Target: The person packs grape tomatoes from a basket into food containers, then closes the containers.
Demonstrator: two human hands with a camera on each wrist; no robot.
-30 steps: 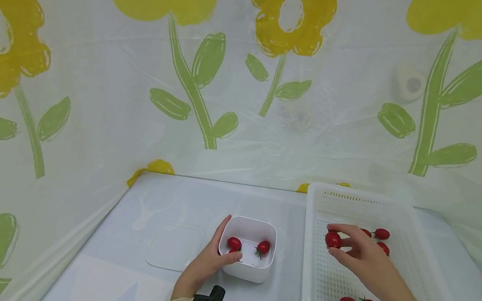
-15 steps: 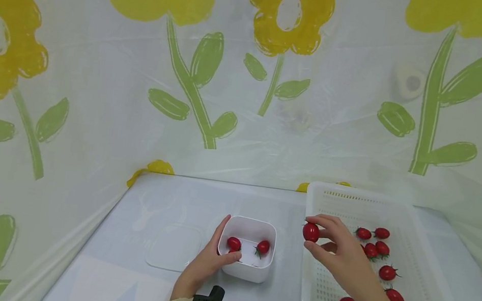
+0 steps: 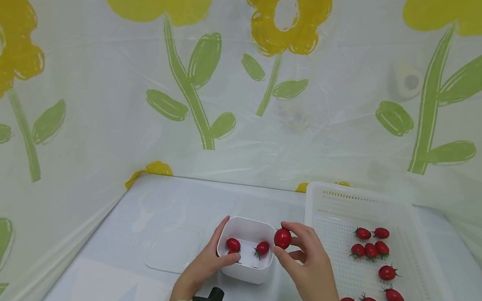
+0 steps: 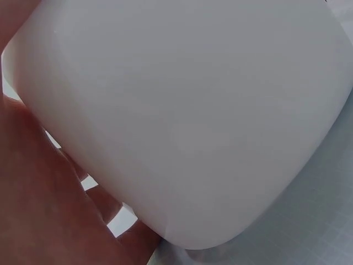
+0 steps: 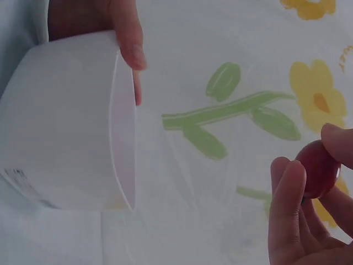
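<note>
A small white square container [image 3: 247,274] stands on the table with several cherry tomatoes inside, one [image 3: 261,248] at its right and others at its left. My left hand [image 3: 206,264] grips its left side, thumb over the near rim. The left wrist view is filled by the container's wall [image 4: 187,121] with fingers along it. Just right of the container's rim, my right hand [image 3: 306,257] pinches a red cherry tomato [image 3: 282,238] between thumb and fingertips. The right wrist view also shows this tomato [image 5: 319,170], held apart from the container [image 5: 66,121].
A large white perforated basket [image 3: 313,207] stands at the right, with several cherry tomatoes [image 3: 387,273] spread over its floor. A flat translucent lid [image 3: 174,247] lies left of the container. Behind the table hangs a flower-printed curtain [image 3: 296,153].
My right hand has carried the tomato leftward, from above the basket to beside the container's right rim. The left hand keeps its hold on the container.
</note>
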